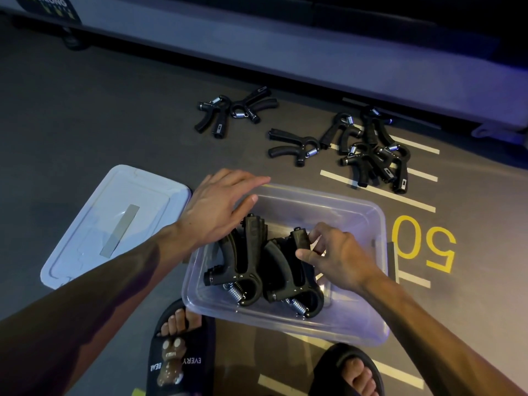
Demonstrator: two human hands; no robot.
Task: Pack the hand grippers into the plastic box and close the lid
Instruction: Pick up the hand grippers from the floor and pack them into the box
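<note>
The right hand [340, 257] reaches into the clear plastic box [380, 224], its thumb and fingers pinching the upper handle of the right-hand gripper [288, 281] lying inside; the fingertips are partly hidden behind that handle. The left hand [217, 207] is spread with straight fingers over the box's far left corner, seeming to rest on the rim, though actual contact is hard to make out. Under its palm lies a second gripper [243, 261], side by side with the first, both with springs toward the near wall.

The lid [85, 224] lies flat on the floor [85, 124] just left of the box, a grey strip across its middle. Beyond the box more grippers lie loose on the floor: a pair [228, 112], a single one [291, 147], and a tangled heap [374, 150] whose count cannot be told. A yellow "50" [423, 244] is painted to the right. Two sandalled feet [180, 347] are cut off at the bottom edge.
</note>
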